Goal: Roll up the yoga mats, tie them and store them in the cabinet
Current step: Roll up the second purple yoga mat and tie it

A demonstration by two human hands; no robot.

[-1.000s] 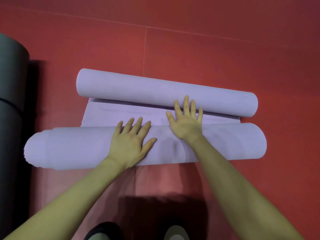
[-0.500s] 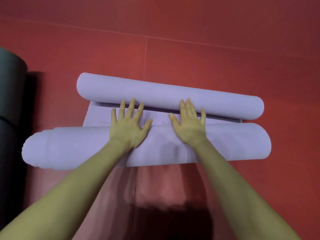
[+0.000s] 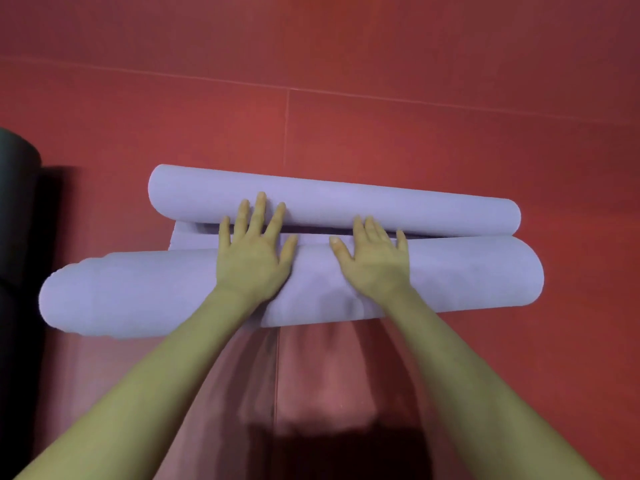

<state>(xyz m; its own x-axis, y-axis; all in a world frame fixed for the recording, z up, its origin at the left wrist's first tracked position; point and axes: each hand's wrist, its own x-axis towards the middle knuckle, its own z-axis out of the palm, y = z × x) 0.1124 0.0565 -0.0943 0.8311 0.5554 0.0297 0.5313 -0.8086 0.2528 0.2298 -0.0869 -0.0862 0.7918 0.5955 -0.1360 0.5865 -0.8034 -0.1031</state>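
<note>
At the far left edge stands a dark rolled mat [image 3: 15,216], upright on the red floor [image 3: 450,133], well apart from the work. In the middle lies a pale purple yoga mat [image 3: 145,292], curled from both ends: a thick roll nearest the person and a thinner roll [image 3: 381,206] beyond it, with only a narrow flat strip showing between them at the left.

The left hand [image 3: 251,258] lies flat on top of the thick roll, fingers straight and spread, their tips reaching across the gap to touch the thinner roll. The right hand [image 3: 375,259], just beside it, also presses flat with fingers straight and close together, tips at the seam between the rolls. Neither hand grips anything.

The step looks like rolling the thick roll forward over the last strip. To do it well, both palms should push evenly so the roll stays straight; its left end already juts out past the rest, so it may telescope further. The far curl probably needs flattening first. Tying and storing remain.
</note>
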